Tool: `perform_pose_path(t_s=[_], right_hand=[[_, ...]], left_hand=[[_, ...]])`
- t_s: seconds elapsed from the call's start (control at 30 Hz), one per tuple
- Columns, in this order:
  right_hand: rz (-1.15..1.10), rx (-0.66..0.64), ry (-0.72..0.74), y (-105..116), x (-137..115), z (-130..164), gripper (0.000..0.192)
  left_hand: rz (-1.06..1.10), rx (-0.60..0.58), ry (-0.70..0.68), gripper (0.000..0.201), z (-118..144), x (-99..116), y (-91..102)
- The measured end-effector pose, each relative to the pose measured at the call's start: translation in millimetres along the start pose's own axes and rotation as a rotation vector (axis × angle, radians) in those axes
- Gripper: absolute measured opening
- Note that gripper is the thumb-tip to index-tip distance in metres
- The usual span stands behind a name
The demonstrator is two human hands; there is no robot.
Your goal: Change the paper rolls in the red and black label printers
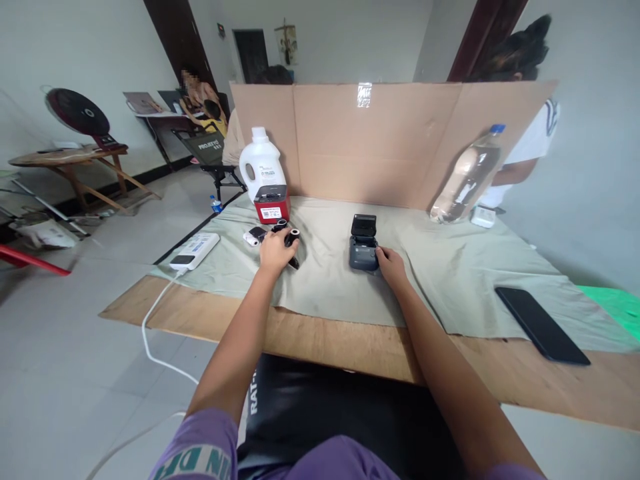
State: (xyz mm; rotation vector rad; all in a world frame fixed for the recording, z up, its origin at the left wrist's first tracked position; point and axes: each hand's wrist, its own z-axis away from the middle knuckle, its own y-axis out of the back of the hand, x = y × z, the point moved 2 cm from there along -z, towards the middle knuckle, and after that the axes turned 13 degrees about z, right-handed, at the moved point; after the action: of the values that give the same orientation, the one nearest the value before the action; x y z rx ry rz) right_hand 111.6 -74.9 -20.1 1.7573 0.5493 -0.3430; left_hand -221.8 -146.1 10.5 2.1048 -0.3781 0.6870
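My left hand rests on the grey-green cloth with its fingers closed around a small black roll. Another black roll and a small white-and-black device lie just beyond it. My right hand touches the right side of a small dark grey printer whose lid stands up. The fingers lie against its casing; whether they grip it is unclear.
A red box and a white jug stand at the back left before a cardboard screen. A water bottle leans at the right. A black phone lies near the right; a white power strip is left. People are behind.
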Motion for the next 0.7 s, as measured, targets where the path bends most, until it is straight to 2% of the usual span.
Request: perform_pose_path(t_s=[0.17, 0.33, 0.5, 0.6, 0.7], right_hand=[[-0.016, 0.014, 0.003, -1.3, 2.0, -1.3, 0.043], [0.010, -0.001, 0.005, -2.0, 2.6, -2.7, 0.043], [0.008, 0.013, -0.001, -2.0, 2.6, -2.3, 0.041], [-0.010, 0.008, 0.000, -2.6, 2.6, -1.9, 0.041], [-0.015, 0.010, -0.018, -1.5, 1.5, 0.2, 0.041]], left_hand=[[0.117, -0.016, 0.111, 0.045, -4.3, 3.5, 5.2], [-0.052, -0.033, 0.176, 0.043, -19.9, 20.5, 10.5], [-0.245, -0.114, 0.190, 0.042, -33.5, 37.7, -3.5], [-0.281, -0.120, 0.211, 0.032, -33.4, 34.6, -13.6], [-0.257, -0.092, 0.182, 0.028, -28.3, 29.7, -15.3]])
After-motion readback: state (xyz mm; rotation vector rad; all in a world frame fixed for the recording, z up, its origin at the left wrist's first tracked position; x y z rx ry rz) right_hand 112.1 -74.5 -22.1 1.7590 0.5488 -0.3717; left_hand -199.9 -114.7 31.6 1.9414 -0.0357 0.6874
